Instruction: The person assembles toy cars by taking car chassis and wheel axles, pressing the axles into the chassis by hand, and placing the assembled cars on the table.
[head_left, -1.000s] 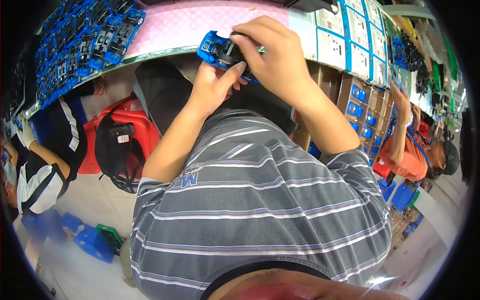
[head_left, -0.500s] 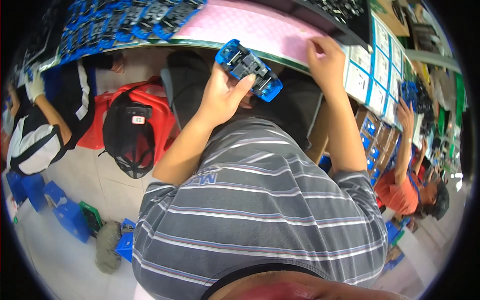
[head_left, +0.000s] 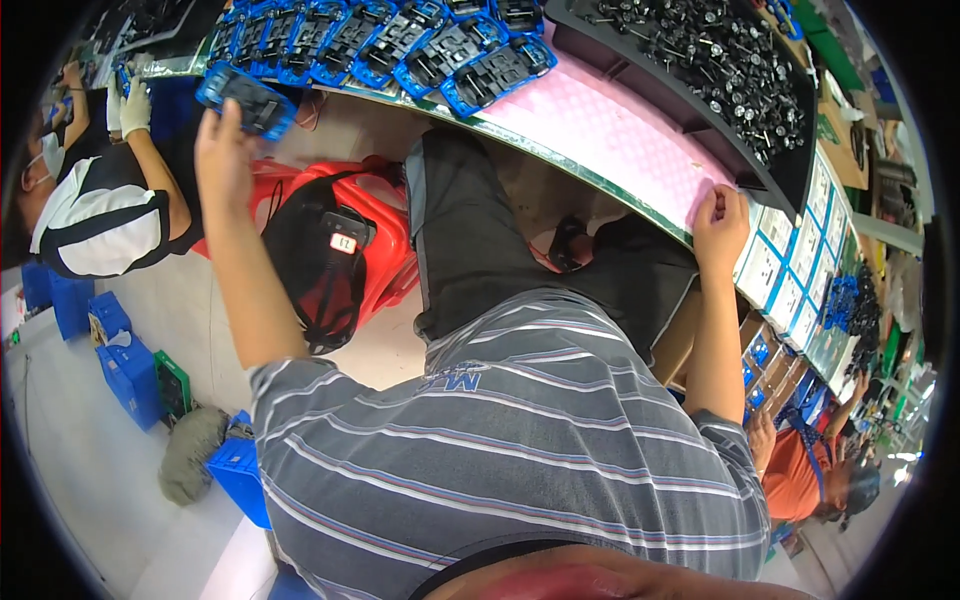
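Your left hand (head_left: 225, 150) grips a blue car (head_left: 248, 103) by its near side; both are slightly blurred. The car is raised at the table (head_left: 565, 163) edge, just beyond the fingers. To that hand's right, rows of similar cars (head_left: 400, 50) line the table. Your right hand (head_left: 722, 225) rests on the pink mat (head_left: 620, 140), fingers curled; whether it holds anything, you cannot be told from this view. Beyond it stands a black tray (head_left: 680, 118) of small black and silver parts; to its right, white panels (head_left: 800, 250) with blue borders. Below your left hand: a red stool (head_left: 395, 230) bearing a black bag (head_left: 312, 215), and, farther left, blue crates (head_left: 128, 380) on the pale floor (head_left: 225, 350). Left of that hand, a gloved co-worker (head_left: 110, 220) sits.
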